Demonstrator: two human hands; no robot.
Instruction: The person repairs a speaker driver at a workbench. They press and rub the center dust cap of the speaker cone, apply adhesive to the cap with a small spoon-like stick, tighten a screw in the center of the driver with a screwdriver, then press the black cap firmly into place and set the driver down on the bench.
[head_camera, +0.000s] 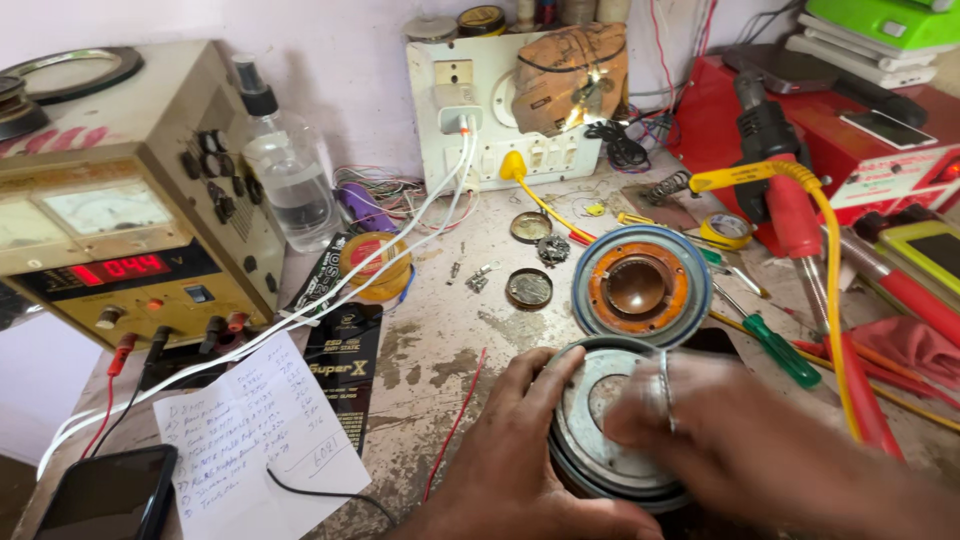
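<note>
My left hand (515, 455) grips the left rim of a round grey metal speaker part (600, 395) lying at the near edge of the bench. My right hand (720, 430), blurred and with a ring on one finger, lies across its top, fingers pressed on the flat metal plate. Just behind it sits a second round part (642, 285) with a blue-grey rim, an orange ring and a brown cup in the middle.
A beige power supply (130, 210) with a red digit display stands left, a spray bottle (285, 165) beside it. A handwritten paper (260, 430) and a dark phone (110, 495) lie near left. A green-handled screwdriver (775, 345), red tools (800, 225) and a white socket board (490, 110) crowd the right and back.
</note>
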